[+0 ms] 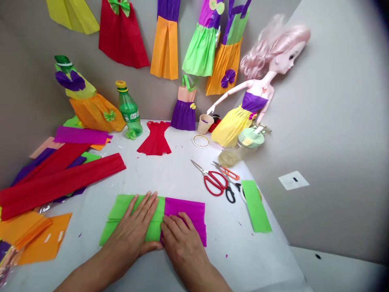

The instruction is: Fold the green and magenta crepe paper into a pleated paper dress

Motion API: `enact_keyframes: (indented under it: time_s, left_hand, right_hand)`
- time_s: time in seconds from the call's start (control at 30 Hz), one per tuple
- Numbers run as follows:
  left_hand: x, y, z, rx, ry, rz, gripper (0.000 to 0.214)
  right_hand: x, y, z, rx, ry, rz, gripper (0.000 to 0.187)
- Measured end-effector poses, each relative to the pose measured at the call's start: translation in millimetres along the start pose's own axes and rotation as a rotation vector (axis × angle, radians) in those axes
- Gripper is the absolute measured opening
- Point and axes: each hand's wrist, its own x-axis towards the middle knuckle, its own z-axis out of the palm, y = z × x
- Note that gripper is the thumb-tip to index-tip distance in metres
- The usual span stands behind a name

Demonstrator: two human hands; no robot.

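The white table (170,174) bore a green crepe sheet (121,213) touching a purple crepe sheet (191,213) near its front edge. Red crepe strips (60,182) and orange sheets (39,239) lay left, red-handled scissors (214,181) and a green strip (257,207) right, and a red paper dress (155,138) behind.

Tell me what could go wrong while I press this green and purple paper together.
The green paper and purple paper look thin; the left hand and right hand press at the join, so it might crease or slip out of line. The red scissors lie open beyond the right hand; a reach could meet the blades.
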Motion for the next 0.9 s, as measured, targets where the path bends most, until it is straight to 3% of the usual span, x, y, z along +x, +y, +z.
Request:
enact_keyframes:
  time_s: [0.13,0.27,0.4,0.53,0.67,0.73,0.9]
  left_hand:
    - [1,13,-4.4,-0.048,-0.019,0.052,0.121]
    - [-2,13,5.6,-0.048,-0.031,0.034,0.121]
    - [-11,-6,7.4,0.007,-0.038,-0.033,0.122]
    - [-23,-33,-2.6,0.008,-0.092,-0.126,0.107]
    - [-27,-49,-11.7,0.016,-0.023,-0.145,0.103]
    - [-23,-40,-15.5,0.024,0.009,-0.152,0.103]
    - [-9,10,-14.6,-0.037,-0.037,-0.044,0.092]
  right_hand:
    - [1,1,-1,0.009,0.043,-0.023,0.027]
    - [0,4,2,0.028,0.094,-0.026,0.026]
    - [1,5,5,0.053,0.143,-0.034,0.028]
    - [1,4,6,0.063,0.148,-0.018,0.028]
    - [0,3,9,0.049,0.159,-0.012,0.025]
    - [-1,2,9,0.037,0.158,-0.017,0.025]
    - [-1,3,4,0.009,0.082,-0.021,0.026]
